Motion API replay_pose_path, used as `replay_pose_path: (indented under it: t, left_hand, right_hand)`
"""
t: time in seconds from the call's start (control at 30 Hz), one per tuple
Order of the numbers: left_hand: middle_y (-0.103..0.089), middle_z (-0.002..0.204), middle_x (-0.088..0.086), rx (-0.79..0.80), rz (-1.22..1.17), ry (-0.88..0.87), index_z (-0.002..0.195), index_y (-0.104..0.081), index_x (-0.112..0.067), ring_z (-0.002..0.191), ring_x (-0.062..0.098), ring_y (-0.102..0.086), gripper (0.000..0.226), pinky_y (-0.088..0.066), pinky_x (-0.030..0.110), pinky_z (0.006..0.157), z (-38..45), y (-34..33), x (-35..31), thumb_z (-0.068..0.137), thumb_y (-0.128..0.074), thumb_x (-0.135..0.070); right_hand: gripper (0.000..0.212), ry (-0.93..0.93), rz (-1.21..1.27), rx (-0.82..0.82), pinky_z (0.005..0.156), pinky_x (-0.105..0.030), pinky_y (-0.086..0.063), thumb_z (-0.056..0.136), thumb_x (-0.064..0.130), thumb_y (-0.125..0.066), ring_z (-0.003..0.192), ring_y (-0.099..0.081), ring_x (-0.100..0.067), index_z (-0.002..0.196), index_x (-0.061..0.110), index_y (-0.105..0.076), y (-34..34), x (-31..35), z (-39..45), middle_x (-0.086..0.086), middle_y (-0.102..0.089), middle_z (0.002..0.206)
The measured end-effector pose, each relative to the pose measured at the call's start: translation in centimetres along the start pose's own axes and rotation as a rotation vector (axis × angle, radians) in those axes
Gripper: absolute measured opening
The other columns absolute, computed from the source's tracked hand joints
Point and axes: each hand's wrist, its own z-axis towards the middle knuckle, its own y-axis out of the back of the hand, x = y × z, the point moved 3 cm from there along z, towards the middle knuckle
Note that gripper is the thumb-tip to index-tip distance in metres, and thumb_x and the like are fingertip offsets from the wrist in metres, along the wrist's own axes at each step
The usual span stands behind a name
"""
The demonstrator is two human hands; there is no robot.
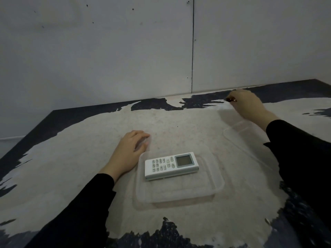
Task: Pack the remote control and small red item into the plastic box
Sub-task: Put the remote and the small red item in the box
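Note:
A white remote control (171, 165) with a small screen lies flat inside the clear plastic box (213, 191) in the middle of the table. My left hand (128, 153) rests on the table against the box's far left corner, fingers curled on its rim. Far to the right, near the wall, my right hand (248, 104) pinches a small dark red item (231, 99) at its fingertips, just above the tabletop. The item is mostly hidden by the fingers.
A clear plastic lid (240, 133) lies on the table to the right of the box, partly under my right forearm. The worn table (80, 167) has pale patches and dark edges. A grey wall (107, 51) stands close behind it.

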Motion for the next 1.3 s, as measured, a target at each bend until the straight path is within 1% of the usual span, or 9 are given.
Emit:
replay_pose_path:
  t: [0.1, 0.2, 0.33, 0.5, 0.57, 0.67, 0.93, 1.1, 1.3]
  left_hand:
    - [-0.060, 0.123, 0.007, 0.005, -0.028, 0.004, 0.117, -0.063, -0.015, 0.115, 0.023, -0.052, 0.028, -0.036, 0.035, 0.101, 0.0, 0.5, -0.5, 0.090, -0.055, -0.019]
    - [-0.067, 0.112, 0.005, -0.198, -0.070, 0.025, 0.109, -0.065, -0.012, 0.105, 0.021, -0.059, 0.023, -0.033, 0.053, 0.105, -0.6, 2.1, -1.9, 0.090, -0.054, -0.010]
    - [-0.068, 0.102, -0.002, -0.391, -0.295, -0.022, 0.100, -0.066, -0.014, 0.101, 0.016, -0.061, 0.016, -0.045, 0.036, 0.096, -2.4, 4.8, -5.8, 0.091, -0.053, -0.013]
    - [-0.067, 0.107, -0.016, -0.062, -0.325, -0.168, 0.102, -0.068, -0.030, 0.106, -0.006, -0.055, 0.037, -0.025, 0.028, 0.108, -5.5, 5.0, -11.8, 0.076, -0.062, -0.056]
    - [-0.070, 0.097, -0.016, -0.036, -0.335, -0.127, 0.096, -0.071, -0.027, 0.097, -0.010, -0.058, 0.031, -0.025, 0.030, 0.109, -6.5, 4.3, -12.4, 0.073, -0.070, -0.049]
    - [-0.073, 0.079, -0.005, -0.051, -0.452, -0.083, 0.084, -0.074, -0.014, 0.077, -0.002, -0.065, 0.008, -0.047, 0.023, 0.084, -7.2, 4.2, -12.1, 0.078, -0.072, -0.019]
    - [-0.069, 0.071, -0.004, 0.017, -0.256, -0.105, 0.075, -0.069, -0.015, 0.067, 0.005, -0.063, 0.006, -0.047, 0.011, 0.065, -7.8, 4.1, -10.5, 0.075, -0.075, -0.017]
    - [-0.065, 0.072, -0.006, 0.137, 0.158, -0.260, 0.071, -0.070, -0.019, 0.069, 0.009, -0.051, 0.009, -0.040, 0.027, 0.079, -7.7, 3.2, -11.0, 0.075, -0.074, -0.025]
    - [-0.051, 0.064, -0.013, 0.187, 0.295, -0.281, 0.081, -0.076, -0.027, 0.069, 0.011, -0.044, 0.012, -0.035, 0.026, 0.067, -7.2, 2.7, -11.2, 0.077, -0.070, -0.037]
  right_hand:
    - [0.012, -0.016, 0.316, -0.110, 0.076, -0.035, -0.049, 0.081, 0.008, -0.063, 0.084, -0.064, -0.032, 0.092, 0.004, -0.063, 3.3, 3.2, -2.3, -0.013, -0.069, 0.087]
    - [0.014, -0.094, 0.536, -0.071, 0.073, -0.028, -0.049, 0.076, 0.012, -0.069, 0.077, -0.065, -0.024, 0.088, 0.008, -0.062, 6.3, 6.7, -5.6, -0.008, -0.069, 0.083]
    - [0.023, -0.093, 0.870, 0.039, 0.073, -0.030, -0.058, 0.078, 0.004, -0.067, 0.073, -0.069, -0.019, 0.101, 0.004, -0.063, 8.5, 11.5, -9.9, -0.011, -0.070, 0.086]
    - [0.019, 0.017, 1.140, 0.186, 0.069, -0.025, -0.060, 0.078, 0.000, -0.068, 0.070, -0.071, -0.014, 0.092, 0.011, -0.062, 8.6, 16.9, -13.6, -0.014, -0.069, 0.080]
    - [0.016, 0.056, 1.166, 0.241, 0.069, -0.028, -0.060, 0.078, 0.001, -0.068, 0.074, -0.072, -0.020, 0.088, 0.012, -0.061, 7.9, 17.9, -14.4, -0.015, -0.070, 0.080]
    - [0.013, 0.064, 1.171, 0.281, 0.073, -0.033, -0.061, 0.078, 0.003, -0.069, 0.080, -0.073, -0.029, 0.086, 0.007, -0.059, 7.1, 17.4, -15.1, -0.013, -0.070, 0.081]
    - [0.012, 0.294, 0.477, 0.396, 0.075, -0.006, -0.047, 0.073, 0.027, -0.075, 0.078, -0.065, 0.000, 0.077, 0.019, -0.067, 6.6, 16.4, -15.9, 0.011, -0.072, 0.082]
    - [0.015, 0.469, 0.066, 0.380, 0.075, -0.024, -0.039, 0.076, 0.038, -0.070, 0.079, -0.050, -0.009, 0.083, 0.025, -0.070, 6.0, 17.8, -16.8, 0.007, -0.065, 0.089]
    - [0.017, 0.476, -0.039, 0.427, 0.077, -0.030, -0.040, 0.076, 0.040, -0.068, 0.074, -0.048, -0.010, 0.082, 0.025, -0.073, 5.3, 18.5, -17.2, 0.008, -0.058, 0.079]
